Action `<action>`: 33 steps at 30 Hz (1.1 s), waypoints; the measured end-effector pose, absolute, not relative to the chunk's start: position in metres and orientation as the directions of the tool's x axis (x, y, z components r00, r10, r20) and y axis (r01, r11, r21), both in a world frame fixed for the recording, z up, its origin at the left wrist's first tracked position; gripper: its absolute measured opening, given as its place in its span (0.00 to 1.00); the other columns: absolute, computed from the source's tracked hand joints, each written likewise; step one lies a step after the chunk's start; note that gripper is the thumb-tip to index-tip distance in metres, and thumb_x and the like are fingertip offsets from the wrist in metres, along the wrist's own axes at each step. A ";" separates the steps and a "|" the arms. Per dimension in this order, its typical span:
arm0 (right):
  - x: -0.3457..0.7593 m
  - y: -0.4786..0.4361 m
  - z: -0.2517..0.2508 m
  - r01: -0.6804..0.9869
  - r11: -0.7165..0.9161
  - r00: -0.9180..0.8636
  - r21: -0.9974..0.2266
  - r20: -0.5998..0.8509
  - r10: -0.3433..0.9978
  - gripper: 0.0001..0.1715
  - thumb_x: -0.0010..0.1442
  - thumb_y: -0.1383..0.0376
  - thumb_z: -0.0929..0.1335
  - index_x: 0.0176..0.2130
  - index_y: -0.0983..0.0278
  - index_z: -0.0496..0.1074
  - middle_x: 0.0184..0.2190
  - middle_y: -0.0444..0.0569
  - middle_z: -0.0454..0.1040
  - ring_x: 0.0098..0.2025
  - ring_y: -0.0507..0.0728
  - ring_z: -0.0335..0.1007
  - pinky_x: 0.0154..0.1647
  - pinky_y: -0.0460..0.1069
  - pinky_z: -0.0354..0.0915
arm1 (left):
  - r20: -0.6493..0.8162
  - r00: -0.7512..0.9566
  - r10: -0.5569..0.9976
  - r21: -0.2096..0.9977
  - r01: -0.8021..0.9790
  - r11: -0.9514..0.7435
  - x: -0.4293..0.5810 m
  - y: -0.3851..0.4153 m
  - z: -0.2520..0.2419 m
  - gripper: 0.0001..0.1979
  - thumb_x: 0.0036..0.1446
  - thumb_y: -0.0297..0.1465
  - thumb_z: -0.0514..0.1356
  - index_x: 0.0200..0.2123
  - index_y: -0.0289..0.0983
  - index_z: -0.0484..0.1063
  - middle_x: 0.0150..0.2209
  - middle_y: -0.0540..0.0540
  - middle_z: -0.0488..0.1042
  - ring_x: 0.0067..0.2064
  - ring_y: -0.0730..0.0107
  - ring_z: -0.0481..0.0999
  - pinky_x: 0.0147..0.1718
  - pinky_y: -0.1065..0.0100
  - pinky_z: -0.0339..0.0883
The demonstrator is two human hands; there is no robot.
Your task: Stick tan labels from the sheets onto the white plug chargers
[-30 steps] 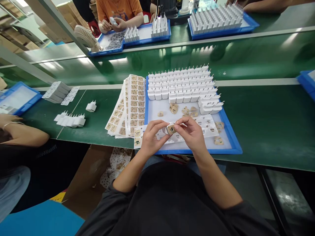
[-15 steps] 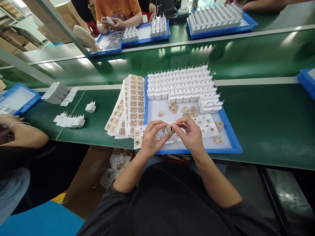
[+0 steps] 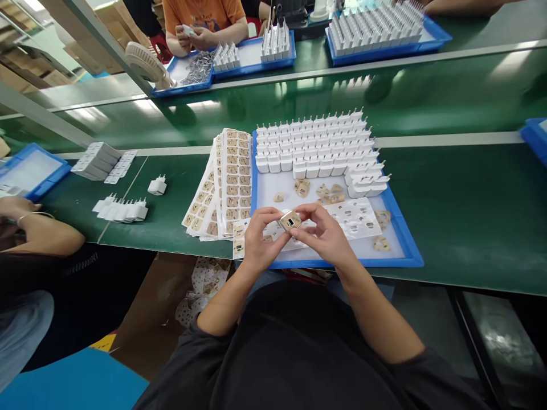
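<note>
Turned a bit since b4: the block (image 3: 289, 220), so my cam shows more tan face (image 3: 296, 218). Blue tray (image 3: 401, 228) is under it. L hand (image 3: 264, 239) & R hand (image 3: 327, 234) both pinch the block's edges; I'd go soft, fingers off the face. Looks like hard, smooth plastic w/ round corners, dark slot (image 3: 290, 222).

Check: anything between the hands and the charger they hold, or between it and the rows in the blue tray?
Nothing visible separates the left hand or right hand from the charger; both touch it. Toward the charger rows in the blue tray, loose tan pieces lie flat on its floor, likely too low to block.
</note>
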State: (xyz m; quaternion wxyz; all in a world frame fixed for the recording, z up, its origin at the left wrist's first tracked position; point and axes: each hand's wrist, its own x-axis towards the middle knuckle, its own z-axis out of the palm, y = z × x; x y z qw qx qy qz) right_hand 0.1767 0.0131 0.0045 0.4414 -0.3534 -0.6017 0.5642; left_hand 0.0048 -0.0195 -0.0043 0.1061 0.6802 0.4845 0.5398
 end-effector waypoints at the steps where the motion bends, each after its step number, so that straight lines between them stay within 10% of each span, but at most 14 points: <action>1: 0.176 0.013 0.005 -0.070 0.103 -0.357 -0.992 0.121 0.926 0.21 0.56 0.59 0.76 0.47 0.57 0.70 0.39 0.46 0.66 0.44 0.55 0.66 0.33 0.46 0.72 | 0.642 -0.041 0.766 0.651 0.558 -0.515 0.005 -0.019 -0.005 0.15 0.59 0.31 0.67 0.47 0.39 0.69 0.44 0.43 0.74 0.47 0.63 0.78 0.46 0.61 0.75; 23: 0.179 0.017 0.008 -0.384 -0.032 -0.418 -0.923 0.142 0.897 0.06 0.61 0.63 0.74 0.38 0.59 0.74 0.38 0.45 0.66 0.41 0.53 0.66 0.37 0.47 0.71 | 0.836 0.117 0.536 0.318 0.693 -0.647 0.011 -0.019 -0.006 0.19 0.54 0.21 0.68 0.46 0.42 0.68 0.43 0.46 0.72 0.49 0.62 0.76 0.49 0.54 0.79; 33: 0.183 0.018 0.006 -0.259 0.124 -0.387 -0.958 0.221 0.895 0.07 0.62 0.62 0.72 0.42 0.58 0.75 0.38 0.46 0.69 0.41 0.55 0.67 0.41 0.51 0.69 | 0.772 0.070 0.631 0.456 0.632 -0.627 0.008 -0.020 -0.006 0.17 0.57 0.27 0.68 0.47 0.42 0.67 0.44 0.46 0.72 0.45 0.65 0.77 0.46 0.58 0.78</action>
